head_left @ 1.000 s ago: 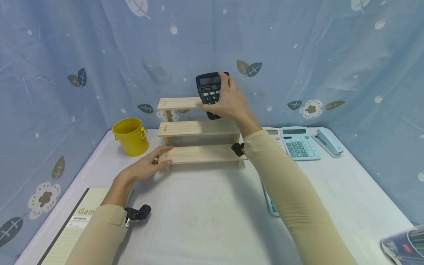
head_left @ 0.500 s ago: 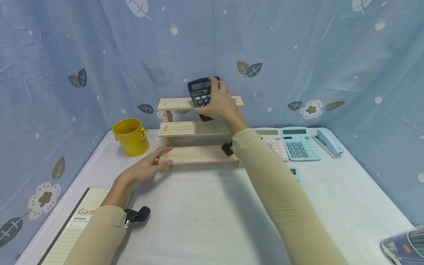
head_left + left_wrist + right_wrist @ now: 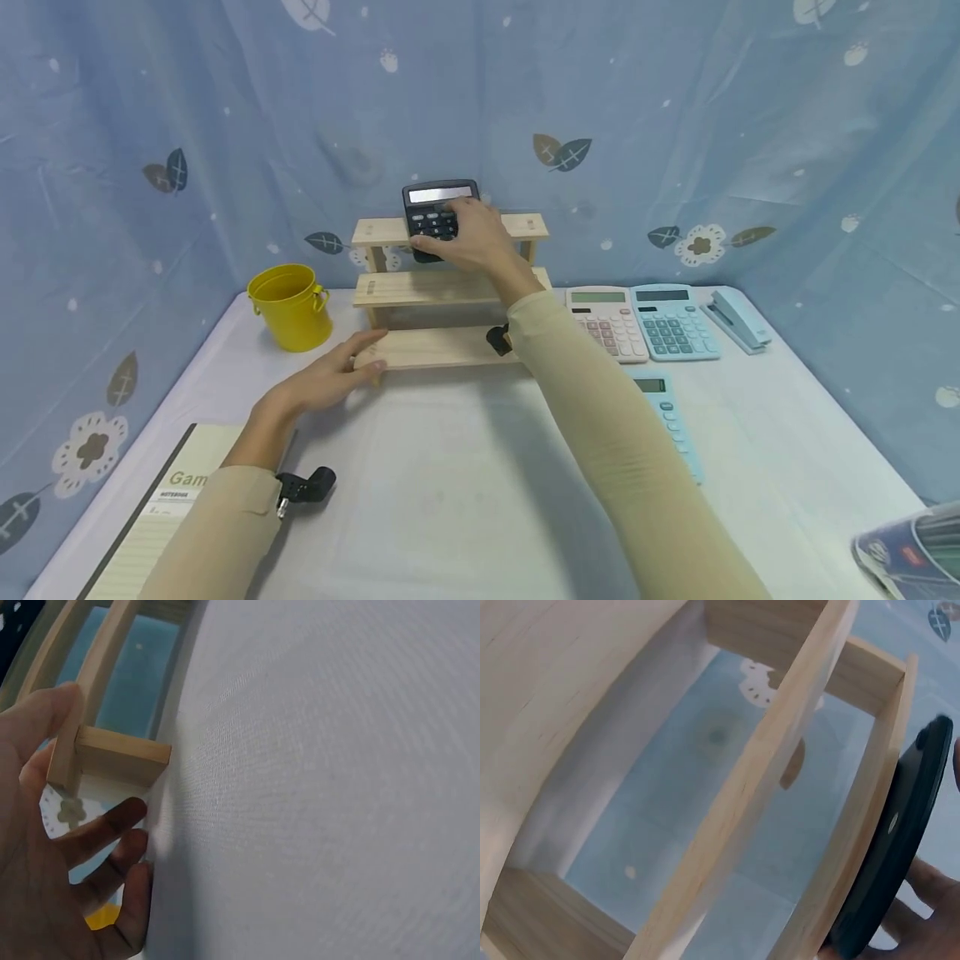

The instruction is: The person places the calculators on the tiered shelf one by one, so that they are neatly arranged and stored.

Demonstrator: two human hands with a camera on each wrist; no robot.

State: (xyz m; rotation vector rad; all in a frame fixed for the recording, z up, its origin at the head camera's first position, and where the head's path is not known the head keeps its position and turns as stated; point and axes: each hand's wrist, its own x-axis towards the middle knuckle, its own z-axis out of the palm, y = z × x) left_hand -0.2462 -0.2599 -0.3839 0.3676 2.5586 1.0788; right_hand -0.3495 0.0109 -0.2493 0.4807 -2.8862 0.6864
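A three-tier wooden shelf (image 3: 427, 288) stands at the back of the table. My left hand (image 3: 327, 380) grips the left end of its lowest board; in the left wrist view the thumb lies on the board (image 3: 112, 652) while the other fingers curl below. A black calculator (image 3: 430, 222) leans back at the top tier, keys facing me, and my right hand (image 3: 480, 243) holds it by its right side. The right wrist view shows the calculator (image 3: 900, 832) edge-on against the top board (image 3: 855, 847), with fingers behind it.
To the shelf's left stands a yellow bucket (image 3: 292, 312). A notebook (image 3: 161, 517) lies front left, partly under my left sleeve. Right of the shelf are a pink-and-white calculator (image 3: 600, 300), a blue calculator (image 3: 675, 321), another blue calculator (image 3: 667, 408), a stapler (image 3: 738, 321) and a pen holder (image 3: 900, 550).
My right hand has moved left and lowered the black calculator toward the top board, turning it more upright. My left hand stays on the lowest board.
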